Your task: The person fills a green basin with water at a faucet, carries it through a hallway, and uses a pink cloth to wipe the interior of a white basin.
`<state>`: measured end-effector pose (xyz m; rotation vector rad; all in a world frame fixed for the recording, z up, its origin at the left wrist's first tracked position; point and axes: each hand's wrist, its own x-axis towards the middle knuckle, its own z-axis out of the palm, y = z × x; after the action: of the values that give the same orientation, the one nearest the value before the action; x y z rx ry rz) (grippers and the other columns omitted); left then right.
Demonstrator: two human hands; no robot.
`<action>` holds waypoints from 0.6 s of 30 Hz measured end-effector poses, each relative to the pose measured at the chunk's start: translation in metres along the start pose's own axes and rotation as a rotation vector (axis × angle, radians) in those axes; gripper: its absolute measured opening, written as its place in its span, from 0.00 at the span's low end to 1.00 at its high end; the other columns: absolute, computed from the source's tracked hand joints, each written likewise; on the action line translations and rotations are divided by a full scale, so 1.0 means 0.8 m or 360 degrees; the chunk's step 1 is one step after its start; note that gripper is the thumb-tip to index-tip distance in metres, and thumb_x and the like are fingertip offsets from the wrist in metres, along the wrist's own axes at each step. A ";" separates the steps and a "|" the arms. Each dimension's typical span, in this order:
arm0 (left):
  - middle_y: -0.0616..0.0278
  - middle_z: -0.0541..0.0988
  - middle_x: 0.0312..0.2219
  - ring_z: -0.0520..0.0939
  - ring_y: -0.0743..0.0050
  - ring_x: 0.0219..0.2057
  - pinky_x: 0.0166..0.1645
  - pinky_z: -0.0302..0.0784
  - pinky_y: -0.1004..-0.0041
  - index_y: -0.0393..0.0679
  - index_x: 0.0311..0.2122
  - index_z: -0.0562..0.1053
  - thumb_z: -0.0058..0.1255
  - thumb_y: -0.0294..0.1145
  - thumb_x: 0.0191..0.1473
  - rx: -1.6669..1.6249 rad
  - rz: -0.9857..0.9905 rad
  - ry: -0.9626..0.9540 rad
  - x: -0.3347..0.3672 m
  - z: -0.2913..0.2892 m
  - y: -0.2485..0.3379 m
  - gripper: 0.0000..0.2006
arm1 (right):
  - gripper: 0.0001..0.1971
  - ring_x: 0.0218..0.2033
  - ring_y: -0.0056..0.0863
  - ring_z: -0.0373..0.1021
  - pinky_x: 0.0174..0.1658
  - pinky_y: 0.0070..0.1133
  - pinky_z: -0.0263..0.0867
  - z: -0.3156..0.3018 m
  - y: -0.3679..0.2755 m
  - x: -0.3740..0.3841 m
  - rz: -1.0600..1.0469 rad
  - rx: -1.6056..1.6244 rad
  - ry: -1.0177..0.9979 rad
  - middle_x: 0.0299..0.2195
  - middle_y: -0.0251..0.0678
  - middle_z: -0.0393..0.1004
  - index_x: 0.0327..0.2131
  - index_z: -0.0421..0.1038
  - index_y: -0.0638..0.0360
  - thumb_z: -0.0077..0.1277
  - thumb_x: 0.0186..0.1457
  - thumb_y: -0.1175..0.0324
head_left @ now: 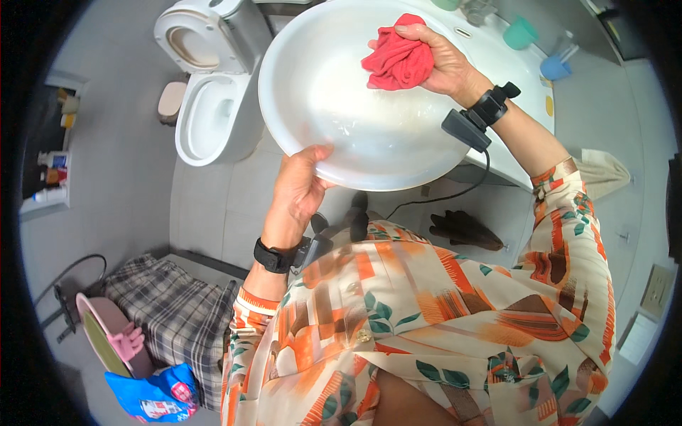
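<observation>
A large white washbasin (284, 92) is tilted in front of me, with wet, shiny patches on its inner surface. My left hand (301, 183) grips its near-left rim, thumb over the edge and fingers underneath. Bunched up in my right hand (451, 65) is a red cloth (399, 58), held over the basin's far-right side. The thumb lies on top of the cloth, while most of the other fingers are hidden by it. Each wrist wears a black strap with a small device; a cable runs from the right one.
The white sink counter (506, 92) lies at the right, with a green cup (520, 33) and a blue cup (555, 68). An open toilet (213, 113) stands at the left. Lower left are a checked cloth (170, 298), a pink basin (114, 323) and a blue bag (153, 395).
</observation>
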<state>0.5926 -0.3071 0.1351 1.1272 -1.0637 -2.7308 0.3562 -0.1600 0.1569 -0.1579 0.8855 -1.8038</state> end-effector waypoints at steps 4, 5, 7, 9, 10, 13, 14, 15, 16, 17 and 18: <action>0.45 0.71 0.41 0.80 0.51 0.37 0.37 0.85 0.58 0.26 0.51 0.58 0.44 0.18 0.48 -0.0071 0.0215 0.0082 -0.036 -0.030 0.004 0.23 | 0.15 0.42 0.41 0.70 0.46 0.37 0.72 0.066 0.034 0.004 -0.0010 0.0126 0.0107 0.40 0.45 0.69 0.41 0.64 0.62 0.56 0.52 0.69; 0.45 0.70 0.41 0.80 0.51 0.37 0.37 0.85 0.57 0.26 0.51 0.58 0.44 0.18 0.48 -0.0076 0.0212 0.0070 -0.044 -0.043 0.005 0.22 | 0.14 0.41 0.41 0.70 0.43 0.33 0.74 0.079 0.044 0.005 0.0008 0.0111 0.0145 0.40 0.45 0.69 0.41 0.64 0.61 0.55 0.53 0.70; 0.45 0.70 0.42 0.80 0.51 0.37 0.37 0.85 0.57 0.26 0.51 0.58 0.44 0.18 0.48 -0.0094 0.0218 0.0053 -0.071 -0.063 0.008 0.22 | 0.14 0.40 0.39 0.70 0.38 0.29 0.74 0.104 0.066 0.011 0.0083 -0.0070 0.0012 0.40 0.45 0.69 0.41 0.64 0.61 0.55 0.53 0.71; 0.44 0.71 0.41 0.80 0.51 0.37 0.35 0.85 0.58 0.26 0.51 0.58 0.43 0.18 0.49 -0.0026 0.0389 0.0086 -0.108 -0.077 0.015 0.22 | 0.13 0.31 0.33 0.72 0.22 0.19 0.67 0.141 0.088 0.010 0.0130 -0.0303 0.0018 0.35 0.45 0.71 0.39 0.64 0.62 0.54 0.54 0.68; 0.44 0.71 0.41 0.80 0.51 0.37 0.35 0.85 0.58 0.26 0.51 0.58 0.43 0.18 0.49 -0.0031 0.0402 0.0072 -0.124 -0.094 0.021 0.22 | 0.13 0.31 0.33 0.72 0.22 0.19 0.67 0.168 0.100 0.011 0.0118 -0.0319 0.0015 0.35 0.45 0.71 0.39 0.64 0.62 0.54 0.54 0.68; 0.47 0.71 0.42 0.79 0.48 0.39 0.38 0.84 0.52 0.27 0.49 0.59 0.45 0.18 0.48 -0.0157 0.0370 0.0027 -0.158 -0.144 0.009 0.21 | 0.20 0.26 0.26 0.69 0.12 0.13 0.53 0.221 0.144 0.008 -0.0051 -0.0866 0.0205 0.26 0.36 0.67 0.40 0.65 0.63 0.54 0.55 0.56; 0.47 0.71 0.42 0.79 0.47 0.40 0.38 0.84 0.51 0.27 0.49 0.59 0.45 0.19 0.47 -0.0156 0.0406 0.0026 -0.167 -0.151 0.014 0.21 | 0.20 0.26 0.26 0.69 0.12 0.13 0.53 0.241 0.152 0.011 -0.0066 -0.0882 0.0222 0.26 0.36 0.67 0.40 0.65 0.63 0.54 0.55 0.56; 0.47 0.71 0.41 0.78 0.47 0.40 0.39 0.83 0.51 0.26 0.49 0.59 0.45 0.19 0.47 -0.0156 0.0438 0.0026 -0.175 -0.158 0.021 0.21 | 0.20 0.25 0.26 0.69 0.12 0.14 0.52 0.260 0.161 0.014 -0.0135 -0.0955 0.0314 0.25 0.36 0.67 0.39 0.65 0.62 0.54 0.55 0.55; 0.47 0.71 0.41 0.78 0.47 0.40 0.39 0.83 0.51 0.26 0.49 0.59 0.45 0.19 0.47 -0.0165 0.0441 0.0006 -0.187 -0.171 0.027 0.21 | 0.20 0.24 0.27 0.69 0.11 0.14 0.51 0.279 0.171 0.015 -0.0203 -0.1030 0.0397 0.24 0.36 0.67 0.38 0.65 0.62 0.53 0.55 0.54; 0.47 0.71 0.40 0.78 0.48 0.40 0.39 0.83 0.50 0.27 0.49 0.59 0.46 0.19 0.47 -0.0084 0.0493 0.0011 -0.198 -0.184 0.035 0.22 | 0.18 0.29 0.29 0.70 0.17 0.17 0.60 0.295 0.175 0.017 -0.0147 -0.1118 0.0335 0.30 0.40 0.69 0.39 0.64 0.61 0.51 0.56 0.55; 0.48 0.71 0.40 0.78 0.49 0.40 0.38 0.83 0.50 0.27 0.49 0.60 0.46 0.19 0.47 -0.0003 0.0543 0.0020 -0.206 -0.197 0.042 0.22 | 0.18 0.29 0.29 0.70 0.17 0.17 0.60 0.309 0.182 0.019 -0.0148 -0.1130 0.0344 0.30 0.40 0.69 0.39 0.64 0.61 0.51 0.56 0.55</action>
<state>0.8050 -0.3855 0.1772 0.8661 -1.1311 -2.4550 0.5832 -0.3169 0.2375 -0.4647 1.6737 -1.5352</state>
